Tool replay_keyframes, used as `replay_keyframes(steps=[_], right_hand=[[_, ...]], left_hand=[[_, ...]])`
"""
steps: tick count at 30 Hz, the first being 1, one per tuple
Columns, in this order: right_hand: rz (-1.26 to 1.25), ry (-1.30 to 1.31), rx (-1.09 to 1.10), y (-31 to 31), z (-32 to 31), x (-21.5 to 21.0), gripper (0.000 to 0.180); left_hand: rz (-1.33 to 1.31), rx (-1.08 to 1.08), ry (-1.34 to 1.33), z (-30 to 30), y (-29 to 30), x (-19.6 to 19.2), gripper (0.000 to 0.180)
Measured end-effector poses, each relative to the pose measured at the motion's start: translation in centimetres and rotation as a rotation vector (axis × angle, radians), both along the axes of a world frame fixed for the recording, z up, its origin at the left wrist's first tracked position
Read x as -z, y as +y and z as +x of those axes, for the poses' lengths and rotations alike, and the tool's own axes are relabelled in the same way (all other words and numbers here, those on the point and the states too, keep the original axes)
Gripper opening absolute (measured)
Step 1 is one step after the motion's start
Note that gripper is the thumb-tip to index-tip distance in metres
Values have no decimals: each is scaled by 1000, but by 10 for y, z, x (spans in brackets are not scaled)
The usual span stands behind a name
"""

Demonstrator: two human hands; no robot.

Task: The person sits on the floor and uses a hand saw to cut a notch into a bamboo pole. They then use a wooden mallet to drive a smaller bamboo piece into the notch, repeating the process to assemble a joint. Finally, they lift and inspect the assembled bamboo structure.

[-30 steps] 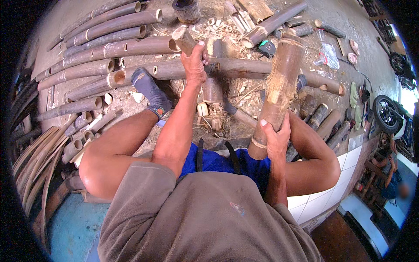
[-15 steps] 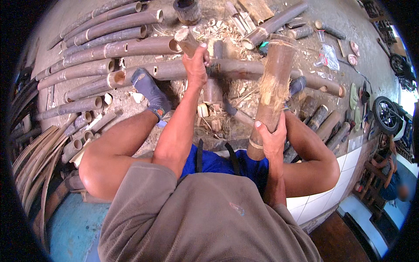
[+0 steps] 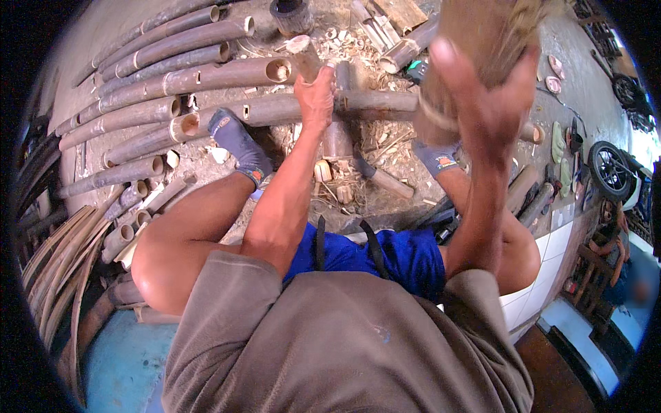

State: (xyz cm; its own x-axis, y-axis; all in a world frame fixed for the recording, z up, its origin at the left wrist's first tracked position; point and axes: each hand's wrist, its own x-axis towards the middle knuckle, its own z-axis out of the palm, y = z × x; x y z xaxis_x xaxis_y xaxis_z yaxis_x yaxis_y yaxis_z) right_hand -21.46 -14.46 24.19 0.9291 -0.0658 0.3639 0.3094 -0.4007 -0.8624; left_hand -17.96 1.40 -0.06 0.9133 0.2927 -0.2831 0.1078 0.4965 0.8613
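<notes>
My left hand (image 3: 317, 100) is closed around a short wooden handle (image 3: 303, 58) with a pale, worn top end. It stands upright over a bamboo pole (image 3: 382, 102) lying crosswise in front of me, and its lower end is hidden by my hand. My right hand (image 3: 492, 96), raised close to the camera and blurred, grips a thick bamboo club (image 3: 482, 31). The club is held up to the right of the pole, apart from the handle, and its upper end leaves the picture. My socked feet rest by the pole, one on each side.
Several bamboo poles (image 3: 186, 51) lie at the far left, some with cut holes. Split strips (image 3: 58, 258) are bundled at the left. An axe-like tool (image 3: 382, 175) lies on the ground between my legs, among wood chips. A motorbike wheel (image 3: 611, 177) stands at the right.
My right hand has swung the bamboo club up toward the camera and to the right, from over my right thigh. The left hand with the handle has shifted slightly right.
</notes>
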Motion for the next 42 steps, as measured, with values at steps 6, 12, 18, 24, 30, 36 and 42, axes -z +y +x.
replay_keyframes(steps=[6,12,18,24,30,36,42], right_hand=[[-1116,226,-415,3,52,15,79],[-533,-234,-189,27,88,-30,94],[-1214,166,-527,6,71,6,84],[-1184,309,-347,18,70,14,87],[-775,428,-285,-12,38,3,90],[-68,488,-75,-38,-18,26,87],[-22,565,201,-60,-57,28,83]], left_hand=[[21,-60,-28,9,-8,9,28],[155,35,9,9,-7,23,26],[61,-20,68,9,-10,11,19],[100,23,81,10,-7,15,16],[-174,-254,97,19,-14,-10,21],[245,-379,-43,29,-4,16,20],[300,204,-118,-32,-97,-24,50]])
